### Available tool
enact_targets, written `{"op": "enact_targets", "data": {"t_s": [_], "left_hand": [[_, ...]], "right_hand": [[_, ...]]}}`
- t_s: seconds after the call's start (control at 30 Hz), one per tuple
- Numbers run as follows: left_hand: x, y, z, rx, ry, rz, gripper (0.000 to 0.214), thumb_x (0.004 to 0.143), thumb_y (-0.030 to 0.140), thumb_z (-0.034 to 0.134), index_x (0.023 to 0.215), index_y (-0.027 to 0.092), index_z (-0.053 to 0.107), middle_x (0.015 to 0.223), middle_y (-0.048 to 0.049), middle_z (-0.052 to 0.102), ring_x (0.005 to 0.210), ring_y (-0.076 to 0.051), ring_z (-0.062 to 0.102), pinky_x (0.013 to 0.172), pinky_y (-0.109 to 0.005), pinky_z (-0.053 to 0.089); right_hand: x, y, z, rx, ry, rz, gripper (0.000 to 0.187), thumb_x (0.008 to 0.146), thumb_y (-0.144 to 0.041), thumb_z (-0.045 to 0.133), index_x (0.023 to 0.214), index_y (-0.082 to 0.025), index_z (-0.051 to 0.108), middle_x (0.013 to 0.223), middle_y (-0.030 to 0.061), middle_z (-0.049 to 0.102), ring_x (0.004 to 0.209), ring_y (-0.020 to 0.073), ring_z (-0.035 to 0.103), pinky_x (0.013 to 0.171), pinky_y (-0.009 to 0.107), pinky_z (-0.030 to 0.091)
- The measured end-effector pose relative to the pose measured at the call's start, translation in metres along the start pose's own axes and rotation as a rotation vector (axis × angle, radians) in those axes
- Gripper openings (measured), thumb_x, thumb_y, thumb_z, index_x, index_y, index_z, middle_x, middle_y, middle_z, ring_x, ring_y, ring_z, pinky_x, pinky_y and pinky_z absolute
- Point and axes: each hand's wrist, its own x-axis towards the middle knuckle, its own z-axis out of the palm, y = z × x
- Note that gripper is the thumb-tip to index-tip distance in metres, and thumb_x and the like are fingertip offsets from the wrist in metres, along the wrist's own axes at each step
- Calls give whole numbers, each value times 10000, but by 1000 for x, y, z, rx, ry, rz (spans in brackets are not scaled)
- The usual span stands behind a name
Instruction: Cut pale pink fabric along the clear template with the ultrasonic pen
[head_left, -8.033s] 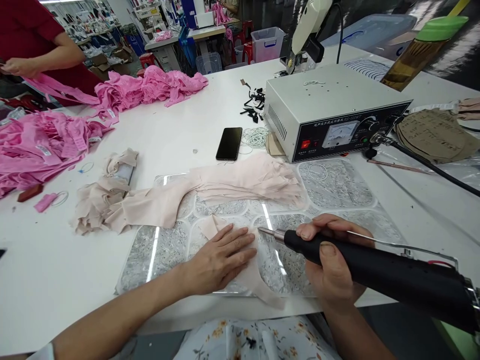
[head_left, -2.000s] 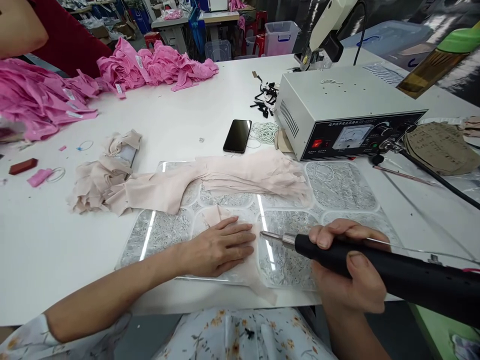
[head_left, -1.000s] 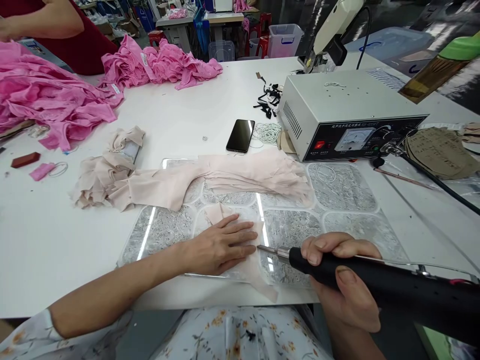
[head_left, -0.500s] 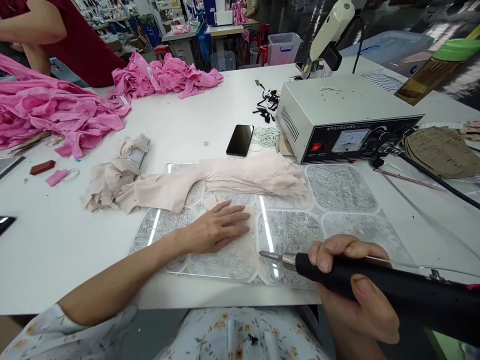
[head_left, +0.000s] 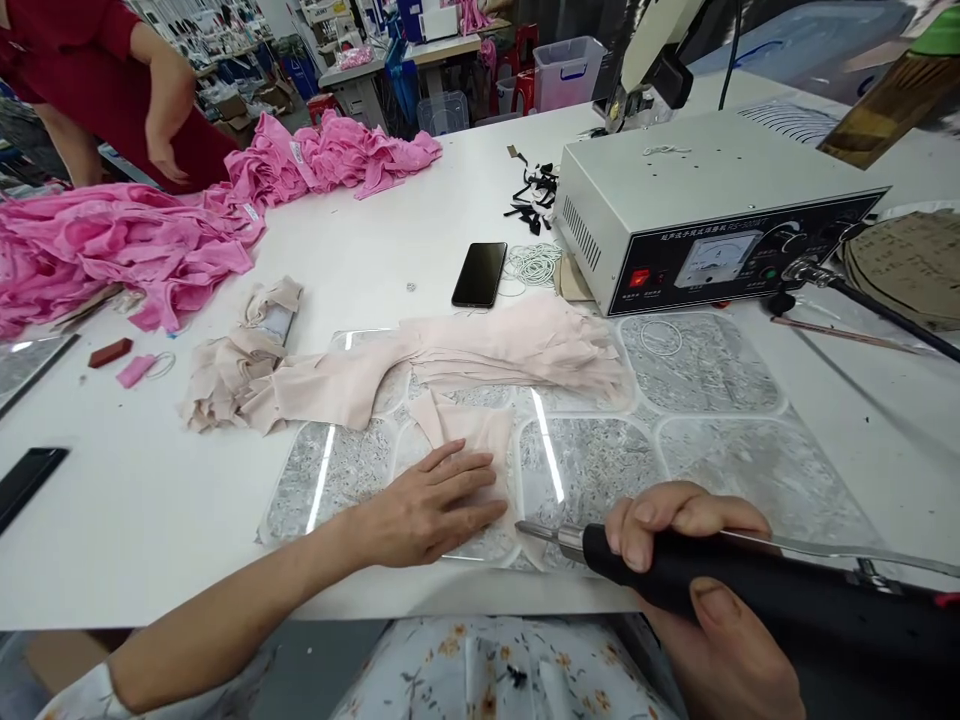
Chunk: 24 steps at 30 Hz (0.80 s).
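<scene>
My left hand (head_left: 442, 505) lies flat with fingers stretched over a pale pink piece of fabric (head_left: 480, 430), pressing it on the clear patterned mat (head_left: 585, 460). In my right hand (head_left: 697, 570) is a black handheld ultrasonic cutter (head_left: 750, 580), its cable running along the top. The cutter's pointed metal tip is at the right edge of the fabric, just beside my left fingertips; whether it touches cannot be made out. Just beyond lies a stack of pale pink cut fabric (head_left: 510, 350), with a crumpled beige bundle (head_left: 232, 370) at its left end.
A grey control box (head_left: 720, 210) with a dial stands at the back right. A phone (head_left: 480, 275) and coiled pale cord (head_left: 532, 265) lie beside it. Pink garments (head_left: 112, 245) are heaped at the left, where a person in red (head_left: 97, 80) stands.
My left hand has slid slightly toward me on the fabric. The cutter tip has moved down a little along its edge. The person in red has shifted, one arm now lowered.
</scene>
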Motion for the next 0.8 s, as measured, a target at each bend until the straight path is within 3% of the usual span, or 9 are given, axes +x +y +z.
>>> {"op": "enact_targets", "data": {"t_s": [0.17, 0.43, 0.8], "left_hand": [[1, 1, 0, 0, -15, -1, 275, 987, 207, 481, 1240, 163, 580, 1183, -127, 616, 1303, -274, 474, 1136, -491, 356], [-1, -1, 3, -3, -11, -7, 256, 980, 229, 508, 1210, 161, 599, 1160, -130, 606, 1319, -289, 459, 1130, -488, 380], [1, -5, 2, -29, -47, 21, 294, 988, 253, 503, 1253, 149, 577, 1183, -138, 600, 1352, -291, 439, 1136, -446, 402]], "right_hand": [[-3, -2, 0, -29, 18, 59, 98, 871, -299, 594, 963, -262, 586, 838, 7, 541, 619, 125, 548, 625, 340, 561], [1, -4, -1, -72, -33, 42, 92, 876, -293, 579, 965, -270, 586, 837, 10, 528, 603, 120, 548, 594, 326, 562], [-6, -8, 4, -104, 64, 88, 100, 852, -334, 586, 935, -283, 566, 811, 11, 496, 600, 135, 503, 585, 350, 537]]}}
